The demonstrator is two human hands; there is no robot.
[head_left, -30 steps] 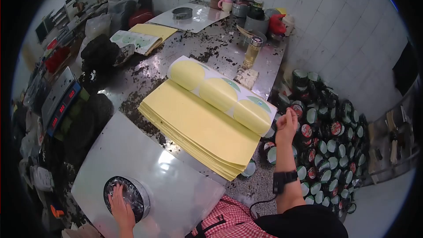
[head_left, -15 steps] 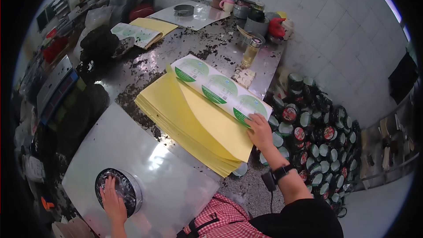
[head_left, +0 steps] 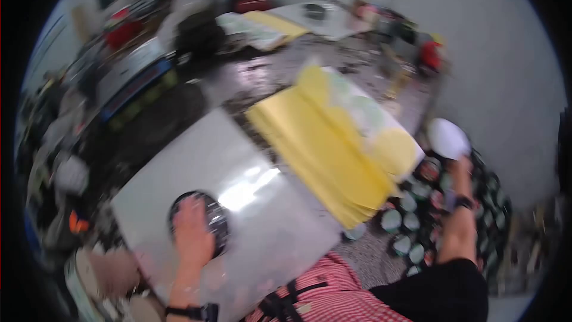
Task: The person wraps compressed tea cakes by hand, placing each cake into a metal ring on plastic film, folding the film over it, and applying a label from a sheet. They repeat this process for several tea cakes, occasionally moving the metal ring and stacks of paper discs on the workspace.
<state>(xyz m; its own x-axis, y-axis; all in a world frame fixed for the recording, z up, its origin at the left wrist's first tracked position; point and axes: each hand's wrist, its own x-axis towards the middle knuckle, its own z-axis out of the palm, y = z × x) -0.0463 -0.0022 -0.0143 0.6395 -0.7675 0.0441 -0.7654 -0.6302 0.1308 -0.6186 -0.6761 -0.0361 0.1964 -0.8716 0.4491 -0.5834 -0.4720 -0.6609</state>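
My left hand [head_left: 193,232] lies flat, fingers stretched out, on top of a round, black, plastic-wrapped package [head_left: 219,226]. The package rests on a shiny light-grey board [head_left: 298,220]. Out to the right, my right hand [head_left: 460,169] pinches a round label [head_left: 448,137], whose white side shows. It is raised beyond the corner of a stack of yellow-backed sheets [head_left: 316,149]. The top sheet is folded over, showing white labels with green print [head_left: 363,107], blurred by motion. A bare yellow circle [head_left: 394,150] shows at its near end.
Several round black-wrapped packages [head_left: 417,220] are heaped right of the table. Another label sheet [head_left: 253,33], a red item [head_left: 430,55] and containers stand at the back. Dark scraps litter the table. A blue-edged scale-like device [head_left: 137,86] and bags are at left.
My right hand has left the label sheet and moved up and right, taking a round label off it. My left hand stays on the package. The view has shifted left.
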